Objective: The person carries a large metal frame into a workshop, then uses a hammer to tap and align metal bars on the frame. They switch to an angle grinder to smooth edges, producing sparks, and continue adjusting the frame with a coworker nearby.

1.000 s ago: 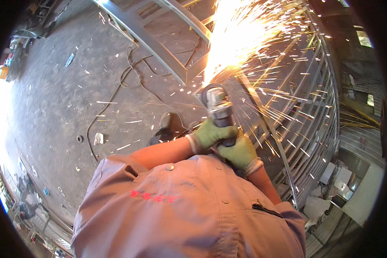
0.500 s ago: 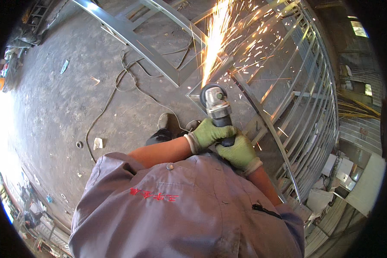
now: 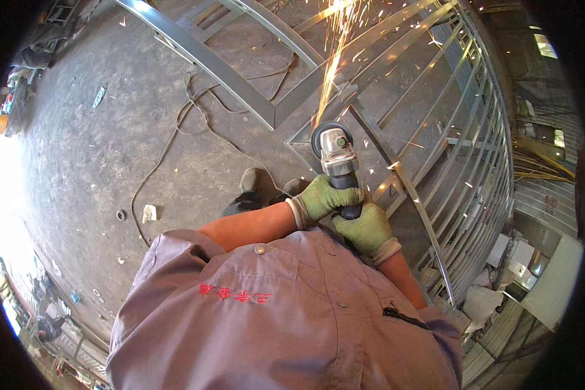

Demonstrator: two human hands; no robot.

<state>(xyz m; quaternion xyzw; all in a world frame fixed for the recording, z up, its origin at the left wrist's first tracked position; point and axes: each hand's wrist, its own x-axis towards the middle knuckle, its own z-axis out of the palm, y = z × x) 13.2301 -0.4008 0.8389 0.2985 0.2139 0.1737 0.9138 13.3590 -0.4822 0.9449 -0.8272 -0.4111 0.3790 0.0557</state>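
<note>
An angle grinder [image 3: 339, 162] with a grey metal head and a dark body is held in front of my waist. My left hand [image 3: 329, 197], in a pale green glove, wraps round its body from the left. My right hand [image 3: 365, 227], gloved alike, grips its rear end just below. The dark disc [image 3: 320, 139] lies at the head's left side, close to the corner of a metal frame [image 3: 300, 138]. A stream of orange sparks [image 3: 335, 75] flies away from the disc toward the far side. Whether the disc touches the metal is hard to see.
A large barred metal frame [image 3: 445, 110] fills the right side. Another grey steel frame [image 3: 231, 81] lies at the far middle. A cable [image 3: 175, 130] loops over the concrete floor [image 3: 104, 162] left of my shoes [image 3: 249, 180]. White scraps and boxes [image 3: 510, 253] stand at right.
Both hands and the angle grinder have shifted slightly to the right in the picture. The spark stream has become thinner and less bright.
</note>
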